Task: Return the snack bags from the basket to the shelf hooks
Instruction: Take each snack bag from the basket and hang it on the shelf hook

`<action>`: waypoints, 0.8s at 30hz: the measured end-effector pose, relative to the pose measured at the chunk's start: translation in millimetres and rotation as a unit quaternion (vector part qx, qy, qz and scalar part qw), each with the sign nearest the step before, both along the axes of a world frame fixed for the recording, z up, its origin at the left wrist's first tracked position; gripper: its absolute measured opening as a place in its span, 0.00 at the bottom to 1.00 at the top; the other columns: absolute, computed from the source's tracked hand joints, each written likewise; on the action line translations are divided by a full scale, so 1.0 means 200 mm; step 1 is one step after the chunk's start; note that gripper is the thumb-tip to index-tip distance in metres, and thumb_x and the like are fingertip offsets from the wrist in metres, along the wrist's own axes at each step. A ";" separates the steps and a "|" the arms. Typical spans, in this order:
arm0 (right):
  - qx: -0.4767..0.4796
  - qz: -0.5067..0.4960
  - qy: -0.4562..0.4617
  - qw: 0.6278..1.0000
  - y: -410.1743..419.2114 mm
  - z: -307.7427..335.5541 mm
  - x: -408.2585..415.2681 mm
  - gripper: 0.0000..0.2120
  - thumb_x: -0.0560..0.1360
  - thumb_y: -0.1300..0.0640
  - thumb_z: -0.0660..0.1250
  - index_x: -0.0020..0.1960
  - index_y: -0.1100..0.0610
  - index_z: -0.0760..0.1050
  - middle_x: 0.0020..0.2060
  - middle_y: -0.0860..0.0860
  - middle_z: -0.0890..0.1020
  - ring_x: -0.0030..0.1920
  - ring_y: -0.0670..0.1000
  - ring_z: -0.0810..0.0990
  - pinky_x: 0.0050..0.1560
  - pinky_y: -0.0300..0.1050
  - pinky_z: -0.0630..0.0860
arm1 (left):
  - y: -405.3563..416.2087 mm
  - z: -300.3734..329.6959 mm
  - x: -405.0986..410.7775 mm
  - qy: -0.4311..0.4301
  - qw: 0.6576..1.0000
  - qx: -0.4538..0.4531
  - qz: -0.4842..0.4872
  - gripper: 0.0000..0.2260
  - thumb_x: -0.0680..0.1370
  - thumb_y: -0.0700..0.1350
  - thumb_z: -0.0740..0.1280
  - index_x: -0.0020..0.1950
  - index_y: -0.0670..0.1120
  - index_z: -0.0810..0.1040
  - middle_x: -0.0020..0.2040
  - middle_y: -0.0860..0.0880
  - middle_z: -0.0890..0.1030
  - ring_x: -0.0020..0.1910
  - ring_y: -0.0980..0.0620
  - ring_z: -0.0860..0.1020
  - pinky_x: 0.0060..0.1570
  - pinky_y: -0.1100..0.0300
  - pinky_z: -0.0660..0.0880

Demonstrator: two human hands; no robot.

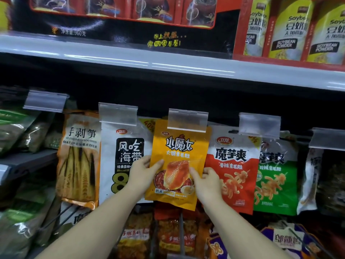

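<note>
Both hands hold an orange snack bag (179, 165) up against the row of shelf hooks; the left hand (142, 171) pinches its left edge, thumb lying across the front of the pack and fingers behind it; the right hand (207, 181) grips the right edge lower down, thumb on the printed picture and fingers curled behind. The bag hangs slightly tilted, its top tucked behind a clear price-tag holder (187, 120), so whether the hook passes through it cannot be told; it overlaps a white seaweed bag (123, 156) on its left and a red-and-white konjac bag (235, 171) on its right; a green-and-white bag (276, 176) hangs further right, and a bamboo shoot bag (79, 157) further left. Above runs a grey shelf edge (168, 62) carrying yellow soybean powder packs (289, 30) inside a red carton.
</note>
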State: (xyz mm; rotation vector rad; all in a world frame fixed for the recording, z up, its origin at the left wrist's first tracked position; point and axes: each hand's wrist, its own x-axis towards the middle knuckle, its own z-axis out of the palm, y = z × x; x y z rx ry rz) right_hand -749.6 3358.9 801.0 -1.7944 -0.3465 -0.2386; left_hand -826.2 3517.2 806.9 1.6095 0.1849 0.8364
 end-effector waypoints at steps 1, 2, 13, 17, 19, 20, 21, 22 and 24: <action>-0.003 -0.002 0.003 1.000 -0.01 0.00 -0.01 0.12 0.75 0.49 0.69 0.48 0.55 0.70 0.35 0.46 0.77 0.37 0.49 0.77 0.41 0.48 0.76 | 0.00 0.00 -0.01 0.000 1.000 0.001 0.005 0.05 0.76 0.43 0.70 0.47 0.53 0.80 0.50 0.50 0.85 0.50 0.51 0.83 0.55 0.49 0.80; -0.005 -0.004 0.003 1.000 -0.02 0.01 -0.02 0.11 0.75 0.51 0.69 0.50 0.54 0.69 0.36 0.45 0.77 0.37 0.47 0.77 0.39 0.45 0.75 | 0.00 0.00 -0.02 0.000 1.000 0.007 0.012 0.06 0.76 0.42 0.71 0.47 0.54 0.80 0.50 0.51 0.85 0.51 0.51 0.83 0.55 0.49 0.79; -0.159 -0.042 -0.062 0.984 -0.19 -0.13 -0.24 0.14 0.77 0.56 0.67 0.61 0.57 0.72 0.57 0.53 0.78 0.56 0.55 0.78 0.54 0.49 0.76 | 0.02 -0.21 -0.28 0.084 0.966 0.170 0.176 0.21 0.75 0.49 0.71 0.67 0.48 0.73 0.60 0.52 0.79 0.58 0.50 0.77 0.57 0.52 0.76; -0.260 -0.026 -0.109 0.959 -0.24 -0.17 -0.37 0.16 0.79 0.53 0.63 0.65 0.56 0.70 0.63 0.53 0.76 0.61 0.56 0.76 0.57 0.52 0.76 | 0.04 -0.29 -0.43 0.161 0.935 0.243 0.203 0.19 0.77 0.53 0.67 0.67 0.50 0.73 0.63 0.51 0.79 0.61 0.48 0.77 0.54 0.50 0.77; -0.322 -0.013 -0.142 0.936 -0.25 -0.19 -0.44 0.16 0.79 0.52 0.61 0.65 0.56 0.69 0.62 0.54 0.76 0.61 0.57 0.75 0.56 0.55 0.77 | 0.03 -0.32 -0.51 0.196 0.902 0.319 0.217 0.17 0.78 0.55 0.64 0.65 0.52 0.74 0.59 0.53 0.80 0.57 0.48 0.79 0.48 0.51 0.79; -0.358 -0.005 -0.162 0.919 -0.26 -0.20 -0.47 0.16 0.80 0.52 0.60 0.65 0.56 0.68 0.61 0.54 0.76 0.61 0.57 0.74 0.55 0.55 0.77 | 0.03 -0.33 -0.55 0.210 0.883 0.357 0.220 0.17 0.78 0.56 0.63 0.65 0.52 0.74 0.58 0.53 0.81 0.55 0.48 0.79 0.45 0.52 0.79; -0.396 0.005 -0.183 0.900 -0.26 -0.22 -0.51 0.17 0.80 0.51 0.59 0.66 0.56 0.68 0.61 0.54 0.75 0.61 0.57 0.73 0.54 0.55 0.77 | 0.03 -0.35 -0.59 0.221 0.862 0.399 0.223 0.16 0.78 0.56 0.63 0.64 0.52 0.75 0.56 0.53 0.82 0.54 0.47 0.80 0.43 0.53 0.79; -0.431 0.016 -0.205 0.879 -0.26 -0.23 -0.55 0.17 0.80 0.51 0.58 0.67 0.57 0.67 0.61 0.54 0.75 0.61 0.57 0.73 0.54 0.54 0.76 | 0.02 -0.37 -0.63 0.230 0.837 0.442 0.224 0.16 0.78 0.56 0.62 0.63 0.52 0.76 0.55 0.51 0.83 0.53 0.46 0.80 0.43 0.52 0.79; -0.480 0.038 -0.250 0.840 -0.25 -0.27 -0.62 0.17 0.81 0.51 0.57 0.67 0.57 0.66 0.60 0.55 0.75 0.61 0.58 0.72 0.53 0.54 0.75 | 0.00 -0.42 -0.73 0.249 0.788 0.515 0.227 0.16 0.78 0.57 0.60 0.61 0.51 0.76 0.54 0.49 0.82 0.53 0.45 0.79 0.45 0.51 0.78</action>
